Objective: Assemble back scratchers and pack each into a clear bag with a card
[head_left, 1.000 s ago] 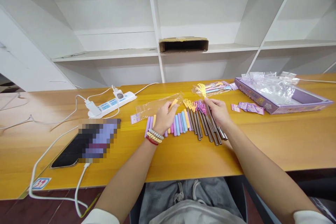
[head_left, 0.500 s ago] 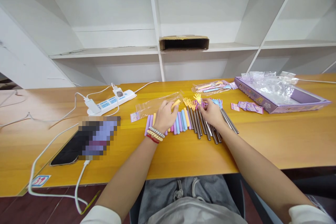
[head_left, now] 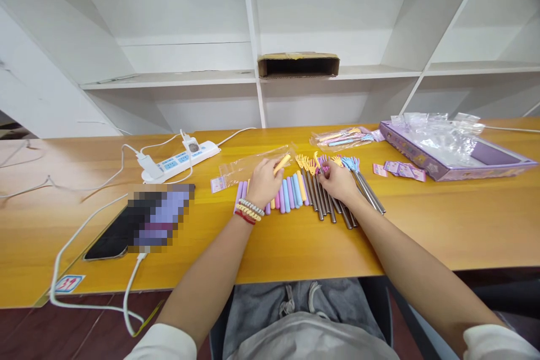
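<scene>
The person's left hand [head_left: 265, 181] has its fingers closed around a yellow tube [head_left: 282, 165], whose end pokes out past the thumb above a row of pastel tubes [head_left: 291, 192]. The right hand [head_left: 338, 181] pinches a yellow-headed rod [head_left: 316, 158] near its claw, over the fan of metal rods [head_left: 371, 194]; the hand covers part of it, so whether its shaft is clear of the others cannot be told. The likeliest trouble is snagging: claw heads crowd together beside the right fingertips, and a tug could drag neighbouring rods along. The pastel tubes look round, so a brush from the left wrist or palm might set a few rolling towards the person — and the near edge of the table [head_left: 274, 259] seems to have nothing to stop them. The clear bag [head_left: 248, 169] lies just beyond the left hand and, being thin film, could slide if a knuckle catches it. For room, bare wood runs between the tubes and the near edge, and more opens to the right of the rods. The far right is bounded by the purple box [head_left: 464, 174] with small cards [head_left: 405, 170] before it; on the left, the power strip [head_left: 177, 163] and phone [head_left: 109, 230] limit a wide sweep.
</scene>
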`<state>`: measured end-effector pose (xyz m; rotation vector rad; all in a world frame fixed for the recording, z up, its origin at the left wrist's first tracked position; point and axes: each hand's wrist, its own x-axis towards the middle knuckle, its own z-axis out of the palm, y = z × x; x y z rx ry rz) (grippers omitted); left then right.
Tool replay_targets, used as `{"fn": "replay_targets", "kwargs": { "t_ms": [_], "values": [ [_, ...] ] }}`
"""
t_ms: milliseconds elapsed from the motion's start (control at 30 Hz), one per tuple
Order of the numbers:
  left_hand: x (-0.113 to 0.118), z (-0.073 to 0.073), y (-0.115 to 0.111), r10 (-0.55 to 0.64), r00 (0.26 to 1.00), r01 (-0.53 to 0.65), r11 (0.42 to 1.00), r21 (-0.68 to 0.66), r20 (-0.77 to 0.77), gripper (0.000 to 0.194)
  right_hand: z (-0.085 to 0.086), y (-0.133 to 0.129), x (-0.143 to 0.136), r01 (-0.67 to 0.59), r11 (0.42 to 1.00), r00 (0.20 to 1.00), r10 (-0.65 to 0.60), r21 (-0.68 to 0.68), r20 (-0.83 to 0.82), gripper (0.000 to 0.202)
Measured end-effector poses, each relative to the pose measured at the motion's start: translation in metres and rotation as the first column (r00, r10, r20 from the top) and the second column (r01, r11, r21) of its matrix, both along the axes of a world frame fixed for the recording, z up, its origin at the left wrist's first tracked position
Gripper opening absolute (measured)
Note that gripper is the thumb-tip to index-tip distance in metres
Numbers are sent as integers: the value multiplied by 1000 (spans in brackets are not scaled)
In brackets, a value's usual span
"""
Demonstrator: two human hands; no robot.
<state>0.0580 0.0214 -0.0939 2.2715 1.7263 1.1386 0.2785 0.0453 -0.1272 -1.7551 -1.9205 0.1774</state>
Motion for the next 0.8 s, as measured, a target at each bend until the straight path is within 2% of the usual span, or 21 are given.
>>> {"fn": "replay_targets", "kwargs": {
  "t_ms": [133, 267, 367, 467, 600, 700, 800],
  "values": [
    [-5, 3, 0, 24, 1000, -24, 999, -25, -6, 29, 0, 0, 0, -25, 999, 999, 24, 32, 39, 32],
    [-17, 5, 5, 123, 992, -124, 990, -63, -19, 32, 2, -1, 1, -14, 999, 999, 12, 45, 31, 34],
    [-30, 6, 13, 230, 973, -230, 972, -54, 5, 29, 4, 0, 4, 17, 996, 999, -14, 91, -37, 33],
    [-46, 5, 21, 324, 946, -323, 944, -75, 7, 27, 6, 2, 8, 28, 991, 984, -3, 134, -178, 29],
    [-63, -3, 30, 285, 957, -288, 956, -62, -51, 28, 5, 6, 11, 5, 987, 927, 54, 158, -372, 25],
    [-70, -9, 35, 242, 962, -252, 965, -69, -124, 30, 5, 5, 11, -19, 985, 904, 91, 174, -417, 22],
    [-70, -9, 35, 247, 954, -266, 959, -99, -169, 31, 6, 3, 9, -53, 982, 895, 126, 180, -428, 20]
  ]
}}
